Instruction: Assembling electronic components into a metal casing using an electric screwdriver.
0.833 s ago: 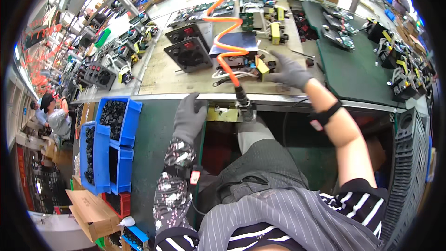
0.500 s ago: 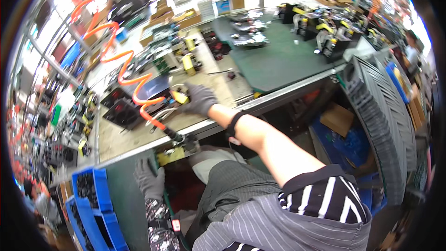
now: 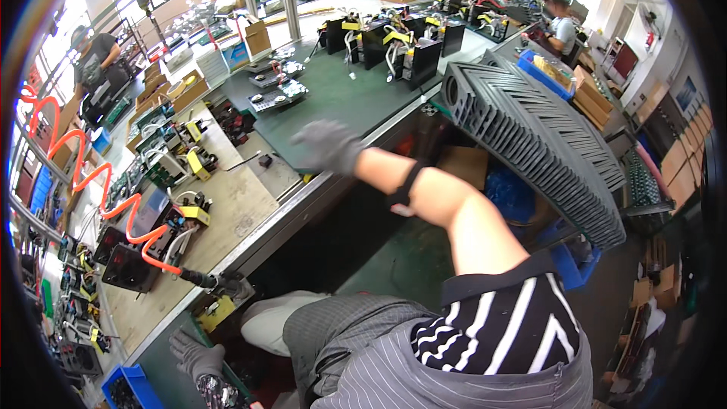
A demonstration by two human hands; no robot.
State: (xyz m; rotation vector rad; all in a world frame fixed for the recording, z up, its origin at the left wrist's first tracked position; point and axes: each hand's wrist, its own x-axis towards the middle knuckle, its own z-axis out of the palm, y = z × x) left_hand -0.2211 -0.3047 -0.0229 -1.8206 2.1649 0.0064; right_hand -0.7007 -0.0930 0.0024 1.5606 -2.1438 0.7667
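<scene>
My right hand (image 3: 329, 145), in a grey glove, hovers blurred over the near edge of the green mat (image 3: 341, 98) on the bench and holds nothing. A black band sits on that forearm. My left hand (image 3: 195, 354), also gloved, hangs low at the lower left below the bench edge, fingers apart and empty. An orange coiled air hose (image 3: 83, 182) runs down to a black tool tip (image 3: 203, 279) at the bench's front edge. Black electronic units with yellow parts (image 3: 189, 212) lie on the brown board left of my right hand.
A tall stack of black ribbed trays (image 3: 530, 121) leans at the right. Black boxed units (image 3: 409, 49) stand at the back of the mat. Blue bins (image 3: 125, 390) sit at the lower left. Other people work at the far left (image 3: 95, 57) and the far right (image 3: 560, 26).
The view has swung to the right. My right hand left the yellow-and-black part by the hose and moved right over the green mat. My left hand stays low under the bench.
</scene>
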